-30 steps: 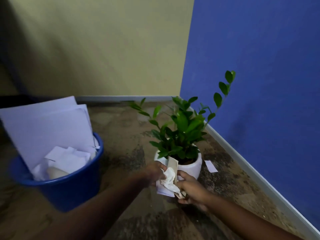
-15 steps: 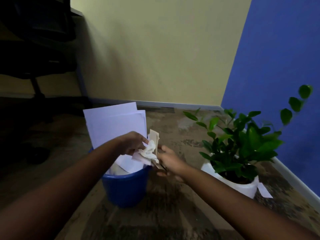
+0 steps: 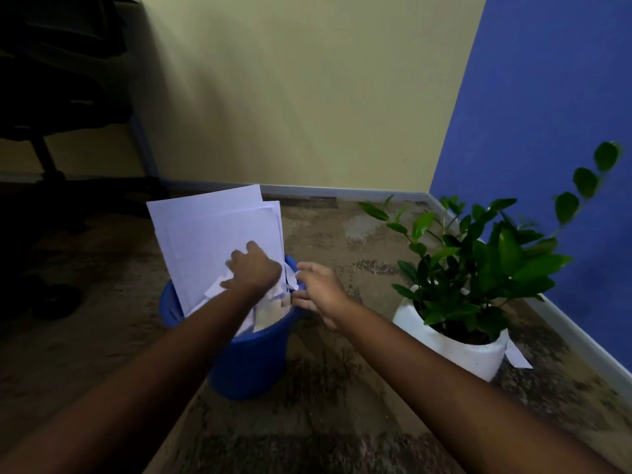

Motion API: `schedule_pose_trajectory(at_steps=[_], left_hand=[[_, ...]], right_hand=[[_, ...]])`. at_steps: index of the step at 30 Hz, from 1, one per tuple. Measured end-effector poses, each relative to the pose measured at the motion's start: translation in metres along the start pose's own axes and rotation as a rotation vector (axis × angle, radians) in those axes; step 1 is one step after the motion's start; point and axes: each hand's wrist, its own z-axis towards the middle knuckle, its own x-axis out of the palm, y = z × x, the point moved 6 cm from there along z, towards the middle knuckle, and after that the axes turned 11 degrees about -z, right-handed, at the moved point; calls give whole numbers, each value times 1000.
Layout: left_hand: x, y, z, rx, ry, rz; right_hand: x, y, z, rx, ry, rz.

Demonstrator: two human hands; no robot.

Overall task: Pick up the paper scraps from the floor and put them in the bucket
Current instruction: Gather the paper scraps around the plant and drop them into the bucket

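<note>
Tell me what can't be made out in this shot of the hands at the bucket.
Head view:
- Left hand grip: its back hides the palm.
- Right hand: blur hides whether it pinches the white strip.
- Bucket contents: covered by the left forearm and upright sheets.
- Floor scrap: partly behind the white pot.

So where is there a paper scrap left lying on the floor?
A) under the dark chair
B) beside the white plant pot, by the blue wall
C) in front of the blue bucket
B: a white scrap lies on the floor right beside the white plant pot, near the blue wall.
</note>
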Motion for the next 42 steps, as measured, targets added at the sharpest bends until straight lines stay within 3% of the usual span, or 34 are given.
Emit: schedule_pose_trajectory(at_steps=[6,13,17,23,26,31,36,42], left_hand=[[76,-43,-64,565,-6,185],[164,-42,-146,894,193,233],[219,-40,-186,979,354,233],[303,-39,-222,937,522,246],[348,-33,-229,819,665,293],[399,-25,-225,668,706,273],[432,-11,-215,594,783,424],[463,-6,-207,635,751,448]], right_hand=[[-65,-42,-9,-117,-67,-201],[-155,-120,-41,-103,-122,-519],[-202,-160,-65,-65,-96,-684],[-271,-204,-74,22,-182,-741],[-298,-225,-69,74,-256,-745],[-328,-258,-55,155,-339,-753],[-345,-280,-34,231,-378,-844],[-360,-283,-2,239,-473,-1032]])
